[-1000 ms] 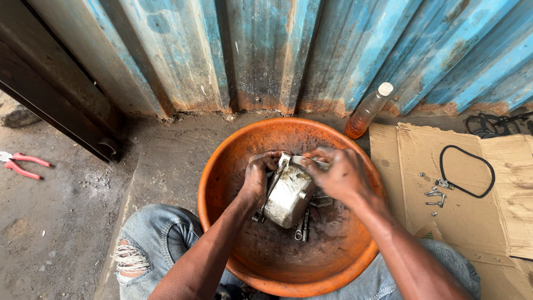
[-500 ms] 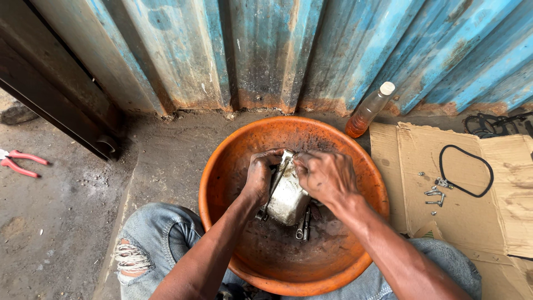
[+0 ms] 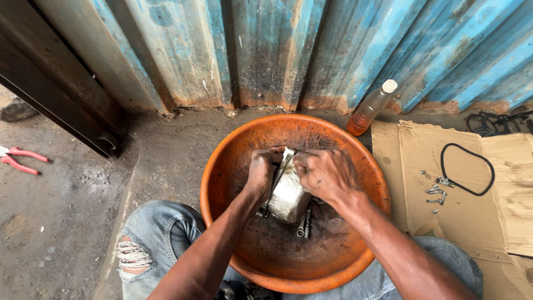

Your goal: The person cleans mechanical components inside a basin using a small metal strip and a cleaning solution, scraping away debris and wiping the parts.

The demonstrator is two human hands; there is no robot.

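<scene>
A greasy silver metal cover [image 3: 288, 197] stands on edge inside a big orange plastic basin [image 3: 222, 166]. My left hand [image 3: 261, 169] grips its left side. My right hand [image 3: 325, 175] is closed over its upper right edge; whether it holds a small tool is hidden. Wrenches and small metal parts [image 3: 304, 225] lie in the dirty liquid under the cover.
A bottle of orange liquid [image 3: 371, 108] leans on the blue corrugated wall. Flattened cardboard [image 3: 499, 205] at right carries a black rubber ring [image 3: 467, 169] and several bolts [image 3: 436, 193]. Red-handled pliers [image 3: 19, 160] lie on the concrete far left. My knees flank the basin.
My right hand has slid left across the cover's top edge, closer to my left hand. The cover has turned more upright. The left hand has kept its grip.
</scene>
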